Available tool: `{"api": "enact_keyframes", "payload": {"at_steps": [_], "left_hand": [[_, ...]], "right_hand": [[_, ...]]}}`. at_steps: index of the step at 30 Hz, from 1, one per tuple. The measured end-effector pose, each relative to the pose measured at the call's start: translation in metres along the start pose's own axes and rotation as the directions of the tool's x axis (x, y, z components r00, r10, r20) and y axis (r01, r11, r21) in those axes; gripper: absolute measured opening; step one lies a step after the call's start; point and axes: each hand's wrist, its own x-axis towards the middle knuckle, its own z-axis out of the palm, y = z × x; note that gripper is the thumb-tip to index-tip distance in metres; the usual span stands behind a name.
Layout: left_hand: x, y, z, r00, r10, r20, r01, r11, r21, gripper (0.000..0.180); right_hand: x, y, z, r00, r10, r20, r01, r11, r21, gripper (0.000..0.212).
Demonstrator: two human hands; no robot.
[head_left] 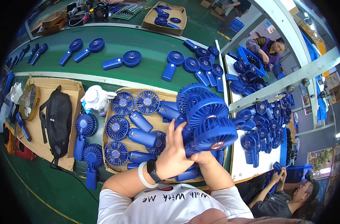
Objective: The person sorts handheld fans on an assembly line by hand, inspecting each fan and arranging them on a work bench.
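Note:
Several blue handheld fans (211, 119) are bunched together in front of my chest, held above a cardboard tray (109, 158). My left hand (172, 147), with a dark watch and a white bangle at its wrist, is closed round the handle side of the bunch. Close beside it, my right hand (204, 156) grips the bunch from below, its fingers mostly hidden by the fans. In the tray, more blue fans (117, 127) lie flat with round grilles to the left and handles pointing inward. Two further fans (92, 155) rest just outside the tray's left side.
Beyond the tray runs a green conveyor belt (91, 67) bearing spaced-out fans. At left, a cardboard piece (78, 89) holds a black mesh pouch (58, 123) and tape roll. A white table (244, 168) piled with fans stands right, past a metal frame. Two people work there.

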Motion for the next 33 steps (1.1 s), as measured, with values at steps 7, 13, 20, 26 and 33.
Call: {"api": "enact_keyframes", "payload": {"at_steps": [7, 13, 20, 26, 33], "left_hand": [[-0.028, 0.011, -0.04, 0.968, 0.21, 0.138, -0.232, 0.959, 0.163, 0.095], [-0.024, 0.012, -0.031, 0.96, 0.17, 0.221, -0.197, 0.975, 0.107, 0.098], [0.015, 0.036, 0.019, 0.716, 0.494, 0.493, -0.697, 0.546, 0.466, 0.044], [0.108, 0.016, -0.012, 0.849, 0.419, 0.322, -0.528, 0.678, 0.511, 0.07], [0.234, -0.144, -0.094, 0.815, -0.435, -0.383, 0.525, 0.275, 0.805, 0.088]], "right_hand": [[-0.005, 0.0, -0.005, 0.967, -0.112, 0.228, -0.107, 0.635, 0.765, 0.099], [-0.008, 0.005, -0.012, 0.96, -0.119, 0.255, -0.152, 0.544, 0.825, 0.098], [-0.038, -0.023, -0.031, 0.99, -0.134, -0.038, 0.123, 0.717, 0.686, 0.092], [-0.087, -0.096, -0.122, 0.856, -0.392, -0.338, 0.513, 0.727, 0.457, 0.085], [-0.123, -0.211, -0.375, 0.314, -0.062, -0.947, 0.191, 0.982, -0.001, 0.036]]}}
